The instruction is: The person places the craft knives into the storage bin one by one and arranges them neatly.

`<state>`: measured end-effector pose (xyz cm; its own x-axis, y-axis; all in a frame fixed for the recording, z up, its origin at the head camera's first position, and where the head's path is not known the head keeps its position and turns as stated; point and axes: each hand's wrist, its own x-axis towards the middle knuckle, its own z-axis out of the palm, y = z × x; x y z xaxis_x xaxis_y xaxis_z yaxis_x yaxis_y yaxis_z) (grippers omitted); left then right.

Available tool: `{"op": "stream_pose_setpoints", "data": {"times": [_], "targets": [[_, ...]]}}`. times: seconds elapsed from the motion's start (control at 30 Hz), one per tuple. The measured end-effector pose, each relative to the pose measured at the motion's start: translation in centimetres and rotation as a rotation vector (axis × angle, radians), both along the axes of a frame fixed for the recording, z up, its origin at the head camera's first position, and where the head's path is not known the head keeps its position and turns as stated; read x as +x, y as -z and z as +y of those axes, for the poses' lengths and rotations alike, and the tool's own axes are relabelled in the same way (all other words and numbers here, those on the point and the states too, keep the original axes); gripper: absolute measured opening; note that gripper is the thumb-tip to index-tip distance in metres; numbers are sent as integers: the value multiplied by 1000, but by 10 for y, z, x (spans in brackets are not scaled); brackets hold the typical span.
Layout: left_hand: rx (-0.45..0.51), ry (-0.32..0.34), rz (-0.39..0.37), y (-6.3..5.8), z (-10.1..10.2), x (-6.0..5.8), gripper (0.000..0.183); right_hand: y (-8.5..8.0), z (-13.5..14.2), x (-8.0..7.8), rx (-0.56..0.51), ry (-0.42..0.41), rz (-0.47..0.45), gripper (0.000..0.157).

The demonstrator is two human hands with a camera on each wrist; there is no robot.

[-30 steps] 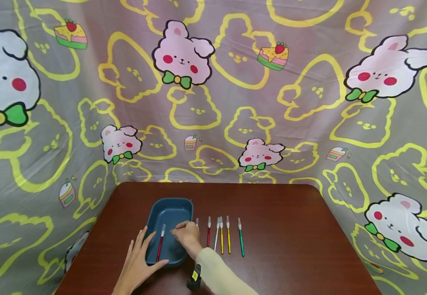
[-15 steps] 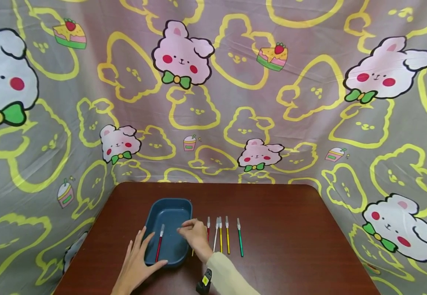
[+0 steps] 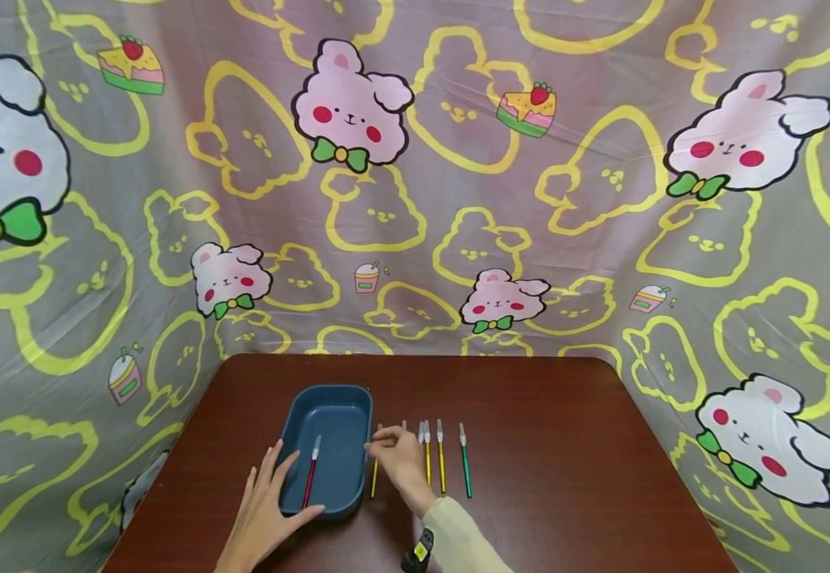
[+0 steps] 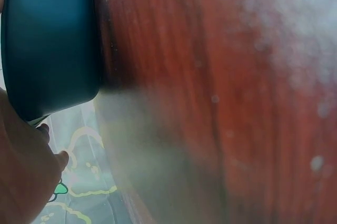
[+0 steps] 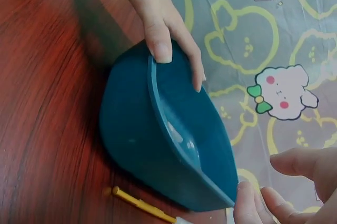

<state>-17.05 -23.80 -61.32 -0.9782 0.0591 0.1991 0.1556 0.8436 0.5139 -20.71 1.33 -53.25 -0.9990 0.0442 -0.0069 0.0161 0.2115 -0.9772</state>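
Note:
My left hand spans the near end of the blue tray, fingers along its left side and thumb at the near rim. The right wrist view shows this thumb on the tray's edge. Inside the tray lies a red pen with a translucent cap. My right hand hovers just right of the tray; its thumb stands apart from the fingers, with nothing visible between them. Partly under that hand, a yellow pen lies along the tray's right side; the right wrist view shows its bare end.
Right of my right hand lie two yellow pens and a green pen, roughly parallel. Caps of others show behind the hand. The brown table meets a patterned cloth at the back and sides.
My right hand has moved right, from over the tray to beyond its right rim. The yellow pen beside the tray has come into view. My left hand stays on the tray.

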Motion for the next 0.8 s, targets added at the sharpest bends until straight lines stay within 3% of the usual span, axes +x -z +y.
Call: {"op": "stream_pose_setpoints", "data": {"times": [0.27,0.5,0.8], "targets": [[-1,-6,5,0,0,1,105,2,15,2,54,52,12,21],[-39,-25,-31,-1,1,0,107,9,29,2,-26,68,-5,18],[-25,-12,-10,-1,0,1,107,17,43,2,-13,103,1,20]]}}
